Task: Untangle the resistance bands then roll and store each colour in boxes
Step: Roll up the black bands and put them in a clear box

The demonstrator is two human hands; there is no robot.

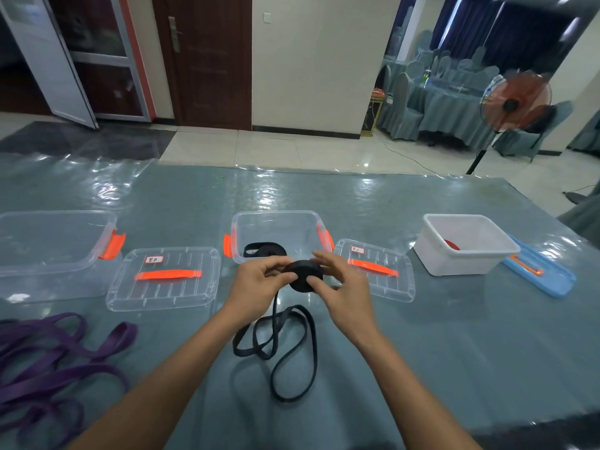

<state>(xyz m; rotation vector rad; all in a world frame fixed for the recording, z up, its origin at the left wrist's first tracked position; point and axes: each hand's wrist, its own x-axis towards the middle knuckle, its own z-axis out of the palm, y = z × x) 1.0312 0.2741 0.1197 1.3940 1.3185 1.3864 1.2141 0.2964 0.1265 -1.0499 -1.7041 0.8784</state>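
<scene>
Both hands hold a partly rolled black resistance band (pixel 304 273) just above the table, in front of the middle clear box (pixel 276 219). My left hand (pixel 256 289) pinches the roll's left side and my right hand (pixel 341 287) grips its right side. The band's unrolled tail (pixel 285 349) hangs down and lies in loops on the table. Another rolled black band (pixel 263 250) sits inside the middle box. A heap of purple bands (pixel 55 355) lies at the left front. A red roll (pixel 452 244) lies in the white box (pixel 467 258).
An empty clear box (pixel 52 241) stands at the left. Two clear lids with orange handles, one (pixel 164 277) and the other (pixel 376 267), flank the middle box. A blue lid (pixel 539 271) lies beside the white box. A floor fan (pixel 514 99) stands beyond the table.
</scene>
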